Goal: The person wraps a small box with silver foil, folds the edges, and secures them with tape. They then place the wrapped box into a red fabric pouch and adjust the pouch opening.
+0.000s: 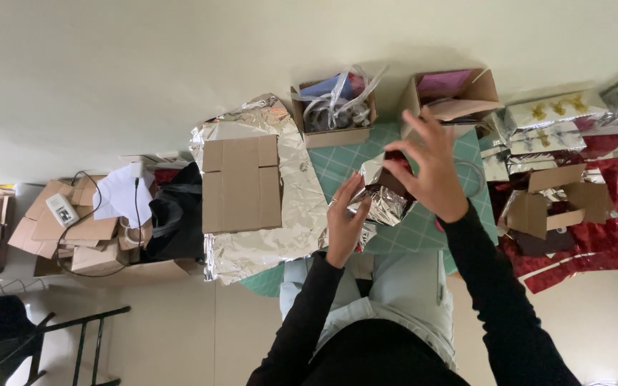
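Right between the two hands sits a small box half wrapped in silver foil, resting on the green gridded mat that covers the tabletop. The left hand pinches the crinkled foil at the box's near edge, seemingly to keep the wrap from springing back. The right hand hovers just above the box with fingers spread and grasping nothing. Left of the left hand, a flattened cardboard piece lies on a large foil sheet, as if laid out for cutting to size. Beyond the hands stand an open box of clear tape and ribbon and another open carton. Right of the right hand, wrapped silver parcels and red foil pile up.
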